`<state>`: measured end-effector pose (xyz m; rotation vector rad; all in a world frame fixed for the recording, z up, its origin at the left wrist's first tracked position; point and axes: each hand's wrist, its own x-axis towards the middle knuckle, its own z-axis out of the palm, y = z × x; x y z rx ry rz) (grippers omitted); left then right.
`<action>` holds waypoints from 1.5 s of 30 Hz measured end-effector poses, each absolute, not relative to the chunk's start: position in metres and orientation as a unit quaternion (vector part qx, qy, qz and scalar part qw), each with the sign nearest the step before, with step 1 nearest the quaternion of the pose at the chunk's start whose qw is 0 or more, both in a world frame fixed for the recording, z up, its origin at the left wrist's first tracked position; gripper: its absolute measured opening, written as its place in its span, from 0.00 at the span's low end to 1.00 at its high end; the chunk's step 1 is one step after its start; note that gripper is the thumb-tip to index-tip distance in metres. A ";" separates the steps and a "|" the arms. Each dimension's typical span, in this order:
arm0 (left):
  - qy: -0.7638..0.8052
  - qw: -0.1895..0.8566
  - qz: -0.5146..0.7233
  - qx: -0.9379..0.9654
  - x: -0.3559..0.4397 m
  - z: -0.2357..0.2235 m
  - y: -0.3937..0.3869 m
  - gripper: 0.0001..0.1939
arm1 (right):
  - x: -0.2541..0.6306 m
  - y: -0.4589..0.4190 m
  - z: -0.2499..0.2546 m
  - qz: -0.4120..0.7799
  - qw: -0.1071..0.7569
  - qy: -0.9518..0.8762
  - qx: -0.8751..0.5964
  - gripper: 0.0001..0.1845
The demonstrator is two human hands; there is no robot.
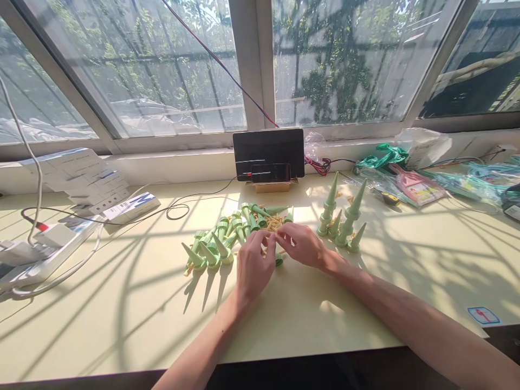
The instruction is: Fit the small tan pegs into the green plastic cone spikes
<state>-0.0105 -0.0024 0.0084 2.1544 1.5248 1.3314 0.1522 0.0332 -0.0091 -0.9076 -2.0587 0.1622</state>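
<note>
My left hand (pixel 254 262) and my right hand (pixel 301 244) meet over the middle of the pale yellow table (pixel 122 303), fingers pinched together on a green cone-shaped spike (pixel 278 259) and perhaps a small yellow piece. Just behind them lies a pile of green spikes (pixel 227 235) mixed with small yellow pieces (pixel 275 222). To the right, several green spikes stand upright and stacked (pixel 343 216).
A black tablet (pixel 268 151) and a phone (pixel 271 173) stand on a stand by the window. A power strip with cables (pixel 49 241) and papers (pixel 81 176) lie at left. Plastic bags and packets (pixel 414 173) clutter the back right.
</note>
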 end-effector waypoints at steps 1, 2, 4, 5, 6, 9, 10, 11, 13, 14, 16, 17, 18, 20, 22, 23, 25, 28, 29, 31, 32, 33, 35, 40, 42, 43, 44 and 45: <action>0.518 0.093 0.449 0.722 -0.011 0.009 -0.003 0.10 | 0.152 0.033 -0.009 0.061 0.430 -0.825 -0.361 0.13; 0.523 0.096 0.449 0.718 -0.011 0.009 -0.003 0.10 | 0.152 0.032 -0.008 0.060 0.429 -0.826 -0.360 0.14; 0.529 0.105 0.451 0.711 -0.011 0.010 -0.003 0.11 | 0.152 0.031 -0.007 0.062 0.427 -0.828 -0.357 0.14; 0.530 0.112 0.452 0.709 -0.011 0.010 -0.002 0.11 | 0.152 0.030 -0.006 0.063 0.426 -0.830 -0.356 0.13; 0.529 0.118 0.454 0.707 -0.012 0.010 -0.002 0.12 | 0.152 0.030 -0.006 0.064 0.425 -0.831 -0.353 0.13; 0.521 0.125 0.465 0.705 -0.012 0.011 -0.001 0.13 | 0.152 0.030 -0.006 0.063 0.424 -0.835 -0.344 0.13; 0.517 0.124 0.469 0.705 -0.012 0.011 -0.001 0.14 | 0.152 0.030 -0.006 0.063 0.424 -0.837 -0.341 0.13; 0.515 0.121 0.473 0.704 -0.012 0.011 -0.001 0.14 | 0.152 0.030 -0.006 0.063 0.424 -0.838 -0.339 0.12; 0.515 0.118 0.477 0.702 -0.011 0.011 -0.001 0.14 | 0.152 0.031 -0.007 0.064 0.426 -0.839 -0.332 0.11; 0.516 0.118 0.478 0.701 -0.011 0.011 -0.001 0.14 | 0.152 0.031 -0.007 0.065 0.427 -0.840 -0.328 0.10; 0.520 0.120 0.478 0.698 -0.011 0.012 -0.002 0.14 | 0.153 0.032 -0.007 0.067 0.428 -0.843 -0.320 0.09; 0.521 0.121 0.478 0.697 -0.011 0.012 -0.002 0.13 | 0.153 0.031 -0.006 0.068 0.426 -0.844 -0.318 0.09; 0.521 0.121 0.479 0.696 -0.011 0.012 -0.002 0.13 | 0.153 0.031 -0.006 0.069 0.424 -0.846 -0.317 0.09; 0.521 0.117 0.481 0.695 -0.012 0.012 -0.002 0.13 | 0.154 0.031 -0.005 0.070 0.417 -0.848 -0.320 0.09; 0.520 0.111 0.484 0.695 -0.012 0.012 -0.002 0.13 | 0.153 0.031 -0.004 0.071 0.411 -0.850 -0.323 0.08; 0.520 0.109 0.485 0.695 -0.012 0.012 -0.002 0.13 | 0.153 0.030 -0.004 0.071 0.409 -0.850 -0.325 0.08; 0.519 0.106 0.485 0.695 -0.012 0.012 -0.002 0.13 | 0.153 0.030 -0.003 0.070 0.407 -0.849 -0.329 0.08; 0.519 0.104 0.485 0.697 -0.012 0.011 -0.002 0.14 | 0.153 0.029 -0.002 0.073 0.405 -0.849 -0.331 0.08; 0.519 0.103 0.485 0.696 -0.012 0.011 -0.002 0.14 | 0.153 0.029 -0.002 0.075 0.406 -0.849 -0.330 0.08; 0.520 0.102 0.486 0.695 -0.012 0.010 -0.002 0.14 | 0.153 0.029 -0.001 0.079 0.406 -0.850 -0.328 0.08; 0.520 0.101 0.486 0.695 -0.012 0.010 -0.001 0.14 | 0.153 0.029 -0.001 0.080 0.406 -0.850 -0.327 0.08; 0.520 0.101 0.486 0.695 -0.012 0.010 -0.001 0.14 | 0.153 0.029 -0.001 0.082 0.406 -0.850 -0.326 0.08; 0.519 0.100 0.486 0.696 -0.012 0.010 -0.001 0.14 | 0.153 0.029 -0.001 0.083 0.403 -0.851 -0.327 0.08; 0.524 0.093 0.487 0.693 -0.012 0.012 -0.001 0.14 | 0.153 0.031 -0.004 0.075 0.406 -0.850 -0.328 0.08; 0.527 0.096 0.486 0.691 -0.011 0.012 -0.002 0.14 | 0.153 0.032 -0.006 0.077 0.410 -0.849 -0.324 0.08; 0.528 0.096 0.485 0.690 -0.011 0.012 -0.002 0.14 | 0.153 0.032 -0.006 0.079 0.412 -0.849 -0.323 0.08; 0.529 0.097 0.485 0.690 -0.011 0.012 -0.001 0.14 | 0.153 0.032 -0.007 0.080 0.413 -0.848 -0.322 0.08; 0.529 0.096 0.485 0.690 -0.011 0.012 -0.001 0.15 | 0.153 0.032 -0.007 0.080 0.413 -0.848 -0.323 0.09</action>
